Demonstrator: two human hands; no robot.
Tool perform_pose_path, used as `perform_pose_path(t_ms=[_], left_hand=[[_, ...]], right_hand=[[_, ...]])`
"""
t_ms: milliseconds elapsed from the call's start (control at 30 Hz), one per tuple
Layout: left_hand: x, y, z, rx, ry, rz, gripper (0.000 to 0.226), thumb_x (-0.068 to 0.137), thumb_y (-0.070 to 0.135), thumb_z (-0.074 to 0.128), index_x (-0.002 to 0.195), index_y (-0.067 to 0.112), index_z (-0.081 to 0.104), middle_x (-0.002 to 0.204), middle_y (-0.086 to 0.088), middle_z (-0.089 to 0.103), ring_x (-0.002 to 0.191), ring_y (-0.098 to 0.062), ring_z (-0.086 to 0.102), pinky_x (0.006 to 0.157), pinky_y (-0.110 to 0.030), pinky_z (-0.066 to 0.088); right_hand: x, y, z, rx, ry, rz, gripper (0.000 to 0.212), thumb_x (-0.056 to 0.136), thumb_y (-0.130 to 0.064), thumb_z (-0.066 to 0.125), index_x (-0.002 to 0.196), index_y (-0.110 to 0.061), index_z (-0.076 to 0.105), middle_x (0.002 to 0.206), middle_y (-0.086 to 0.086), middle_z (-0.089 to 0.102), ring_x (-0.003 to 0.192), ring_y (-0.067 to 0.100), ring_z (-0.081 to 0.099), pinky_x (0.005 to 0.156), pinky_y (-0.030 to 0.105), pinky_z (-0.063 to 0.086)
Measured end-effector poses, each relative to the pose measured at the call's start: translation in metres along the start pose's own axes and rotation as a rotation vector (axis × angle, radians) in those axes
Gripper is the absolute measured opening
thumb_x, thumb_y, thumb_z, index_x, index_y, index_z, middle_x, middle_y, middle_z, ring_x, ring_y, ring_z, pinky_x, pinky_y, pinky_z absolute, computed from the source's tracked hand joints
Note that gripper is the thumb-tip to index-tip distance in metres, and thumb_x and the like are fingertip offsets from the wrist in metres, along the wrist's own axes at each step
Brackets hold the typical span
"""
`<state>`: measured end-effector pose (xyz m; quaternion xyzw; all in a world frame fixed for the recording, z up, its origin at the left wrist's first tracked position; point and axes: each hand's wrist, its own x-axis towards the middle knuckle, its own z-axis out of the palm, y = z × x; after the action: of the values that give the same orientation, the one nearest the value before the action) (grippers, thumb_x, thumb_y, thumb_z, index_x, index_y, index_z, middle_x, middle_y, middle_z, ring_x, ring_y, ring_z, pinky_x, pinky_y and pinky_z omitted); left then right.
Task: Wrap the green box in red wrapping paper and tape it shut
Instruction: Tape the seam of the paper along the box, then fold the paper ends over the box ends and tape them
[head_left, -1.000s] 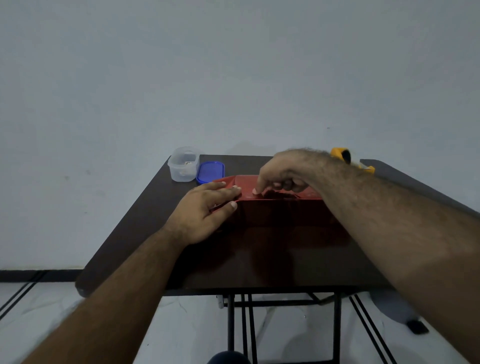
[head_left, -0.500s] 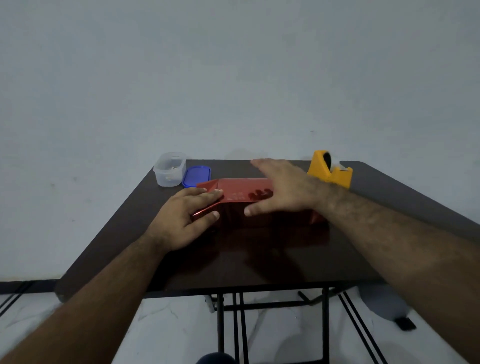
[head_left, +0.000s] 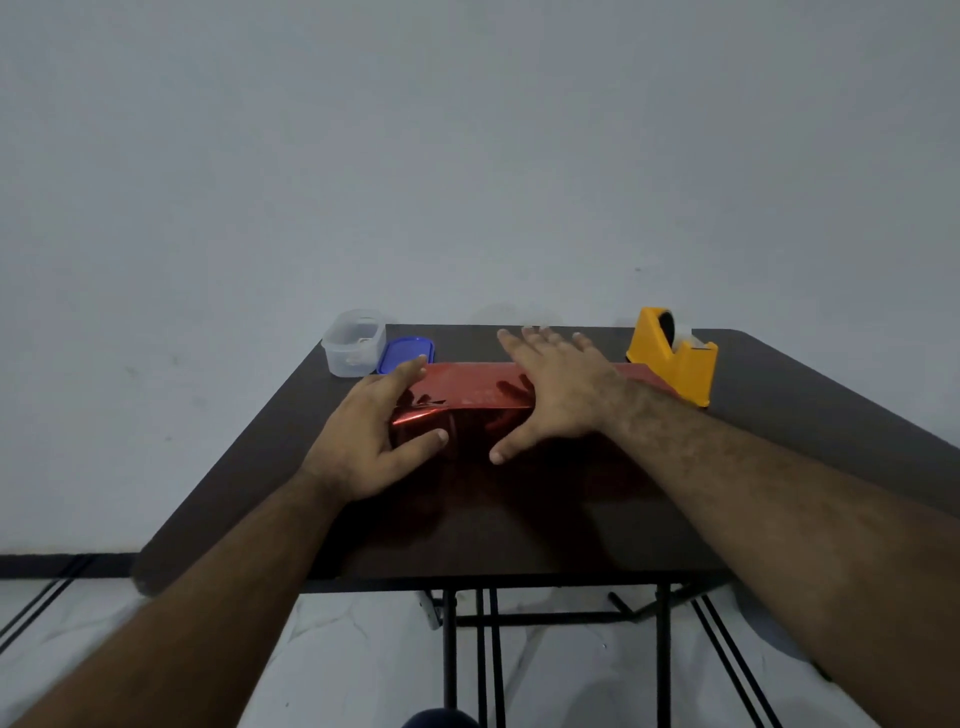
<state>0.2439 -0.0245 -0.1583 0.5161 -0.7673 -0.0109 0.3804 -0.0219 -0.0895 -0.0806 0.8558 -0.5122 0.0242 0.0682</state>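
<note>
Shiny red wrapping paper (head_left: 470, 387) covers the box in the middle of the dark table (head_left: 519, 519); no green shows. My left hand (head_left: 371, 431) cups the box's left end, fingers along the top edge and thumb against the front face. Flat on top of the box lies my right hand (head_left: 556, 389), its fingers spread and straight, reaching past the far edge, the thumb pointing down over the front. A yellow tape dispenser (head_left: 672, 356) stands just right of the box, apart from both hands.
A clear plastic tub (head_left: 353, 343) and its blue lid (head_left: 405, 354) sit at the table's far left corner. The wall rises right behind the table. Black folding legs (head_left: 485, 649) and a pale floor show below the front edge.
My right hand went from curled fingertips on the top front edge to lying flat and spread across the box top. The left hand stayed at the left end. The view tilted and uncovered the dispenser.
</note>
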Motion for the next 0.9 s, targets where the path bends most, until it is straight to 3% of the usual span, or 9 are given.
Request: perform_pose_path(t_ms=[100,233,333,433,500,533,667,800,900], left_hand=[[-0.002,-0.001,0.0,-0.014,0.004,0.006,0.093,0.084,0.065,0.065,0.163,0.031,0.032,0.15,0.003,0.055,0.133,-0.015,0.049,0.113,-0.045,0.044],[-0.003,0.004,-0.002,-0.105,0.092,0.082,0.099,0.087,0.06,0.067,0.167,0.02,0.023,0.158,0.001,0.047,0.143,-0.018,0.046,0.117,-0.049,0.041],[-0.004,0.009,-0.004,-0.135,0.189,0.128,0.102,0.09,0.052,0.067,0.169,0.014,0.014,0.171,0.004,0.029,0.156,-0.016,0.03,0.126,-0.048,0.031],[-0.005,0.01,-0.004,-0.186,0.249,0.132,0.11,0.089,0.048,0.069,0.169,0.014,0.001,0.177,0.004,0.01,0.162,-0.02,0.016,0.13,-0.047,0.02],[-0.004,0.013,-0.003,-0.221,0.274,0.118,0.114,0.088,0.045,0.073,0.169,0.013,-0.001,0.177,0.007,0.004,0.163,-0.016,0.01,0.131,-0.034,0.015],[-0.002,0.017,-0.003,-0.262,0.261,0.093,0.116,0.087,0.042,0.076,0.169,0.015,-0.001,0.177,0.009,0.004,0.163,-0.013,0.01,0.13,-0.028,0.014],[0.032,0.045,0.009,-0.694,0.051,-0.169,0.121,0.076,0.048,0.084,0.169,0.032,0.008,0.169,0.006,0.034,0.151,-0.001,0.037,0.125,-0.034,0.032],[0.078,0.073,0.029,-0.984,-0.099,-0.252,0.083,0.078,0.024,0.087,0.15,0.01,0.048,0.139,-0.014,0.068,0.132,-0.035,0.063,0.114,-0.051,0.048],[0.095,0.077,0.043,-1.036,-0.063,-0.264,0.078,0.071,0.016,0.091,0.141,0.007,0.057,0.131,-0.018,0.072,0.124,-0.039,0.068,0.108,-0.051,0.053]], right_hand=[[0.013,-0.001,-0.003,-0.003,-0.166,0.04,0.16,0.039,-0.103,0.066,0.167,-0.032,0.001,0.172,0.004,0.023,0.157,0.031,0.027,0.124,0.063,0.021],[0.017,0.0,-0.005,0.158,-0.038,0.046,0.145,0.039,-0.101,0.068,0.161,-0.035,0.029,0.149,-0.001,0.052,0.133,0.027,0.054,0.11,0.049,0.047],[0.021,0.003,-0.012,0.645,0.141,0.067,0.117,0.049,-0.09,0.081,0.146,-0.033,0.052,0.131,-0.012,0.064,0.12,0.015,0.064,0.106,0.038,0.052],[0.02,0.005,-0.025,1.312,0.226,0.009,0.08,0.063,-0.068,0.091,0.129,-0.028,0.07,0.122,0.001,0.077,0.114,0.023,0.073,0.104,0.05,0.057],[0.009,0.004,-0.039,1.594,0.174,-0.095,0.051,0.08,-0.056,0.078,0.12,-0.023,0.077,0.12,0.015,0.077,0.113,0.032,0.073,0.103,0.056,0.056],[0.003,0.005,-0.042,1.674,0.153,-0.115,0.053,0.085,-0.056,0.069,0.125,-0.02,0.074,0.123,0.016,0.076,0.116,0.033,0.072,0.105,0.057,0.055],[-0.003,0.016,-0.031,1.931,0.086,-0.192,0.08,0.082,-0.066,0.06,0.14,-0.011,0.066,0.136,0.021,0.068,0.127,0.04,0.066,0.104,0.055,0.055],[0.003,0.024,-0.009,1.916,0.105,-0.177,0.094,0.074,-0.079,0.063,0.139,-0.011,0.067,0.136,0.023,0.068,0.126,0.041,0.066,0.105,0.055,0.054],[0.016,0.036,0.002,1.896,0.206,-0.103,0.08,0.091,-0.073,0.054,0.136,-0.008,0.067,0.131,0.021,0.071,0.122,0.038,0.069,0.099,0.049,0.059]])
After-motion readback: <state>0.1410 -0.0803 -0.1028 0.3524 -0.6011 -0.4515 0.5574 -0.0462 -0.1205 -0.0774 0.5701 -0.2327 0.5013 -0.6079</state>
